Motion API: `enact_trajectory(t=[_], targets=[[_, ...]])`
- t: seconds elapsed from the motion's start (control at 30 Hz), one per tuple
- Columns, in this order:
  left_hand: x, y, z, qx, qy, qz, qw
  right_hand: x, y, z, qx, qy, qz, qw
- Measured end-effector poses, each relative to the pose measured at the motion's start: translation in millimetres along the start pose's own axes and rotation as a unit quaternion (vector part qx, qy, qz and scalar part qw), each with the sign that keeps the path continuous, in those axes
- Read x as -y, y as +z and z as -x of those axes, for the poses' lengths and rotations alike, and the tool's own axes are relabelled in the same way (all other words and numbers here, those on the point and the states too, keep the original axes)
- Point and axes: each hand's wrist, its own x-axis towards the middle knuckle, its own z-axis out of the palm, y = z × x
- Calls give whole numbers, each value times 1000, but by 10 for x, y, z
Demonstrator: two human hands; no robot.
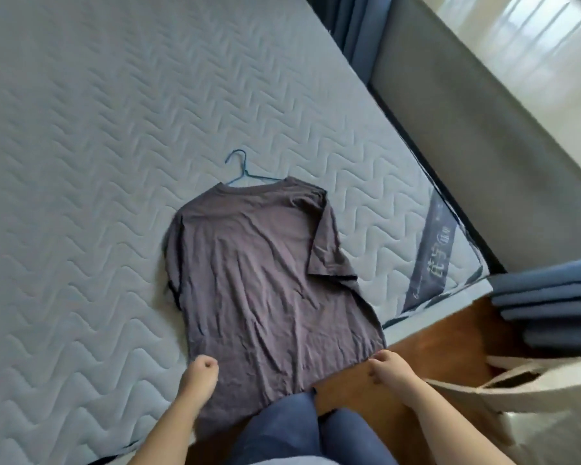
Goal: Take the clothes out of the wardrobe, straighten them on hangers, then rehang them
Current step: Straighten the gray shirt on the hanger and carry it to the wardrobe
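A brownish-grey T-shirt lies flat on the quilted mattress, collar pointing away from me, its hem hanging over the near edge. A blue wire hanger sits in the collar with its hook sticking out onto the mattress. My left hand grips the left corner of the hem with curled fingers. My right hand pinches the right corner of the hem at the mattress edge.
A grey headboard or bed frame runs along the right of the mattress. Blue curtains hang at the right, more at the top. Brown wooden floor shows beside the bed. My legs in blue jeans stand against the bed.
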Motion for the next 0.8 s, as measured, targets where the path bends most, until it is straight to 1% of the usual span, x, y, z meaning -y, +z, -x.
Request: enact_trajectory(t=[0.07, 0.13, 0.3, 0.4, 0.47, 0.57, 0.67, 0.73, 0.8], targets=[[-353, -74, -158, -11, 13, -20, 1000, 336, -192, -240, -12, -15, 22, 1000], [-640, -143, -332, -31, 5, -25, 999, 723, -318, -333, -12, -25, 20, 999], [-1232, -327, -964, -96, -6, 89, 991, 1500, -458, -857, -17, -61, 26, 998], [-1481, -492, -1382, -154, 2, 78, 985, 1949, -448, -1371, -4, -80, 39, 996], [-1597, -598, -1715, -190, 26, 73, 979, 2299, -419, -1713, -10, -102, 45, 994], [-1728, -763, -2232, -232, 50, 58, 970, 2815, -401, -2173, -52, -162, 85, 982], [-1841, -884, -2674, -258, 61, 29, 964, 3245, -405, -2571, -95, -225, 137, 960], [-1921, -913, -2890, -261, 78, -28, 962, 3442, -405, -2827, -112, -282, 161, 939], [-2019, -918, -3083, -270, 127, -112, 948, 3567, -425, -3024, -132, -313, 178, 923]])
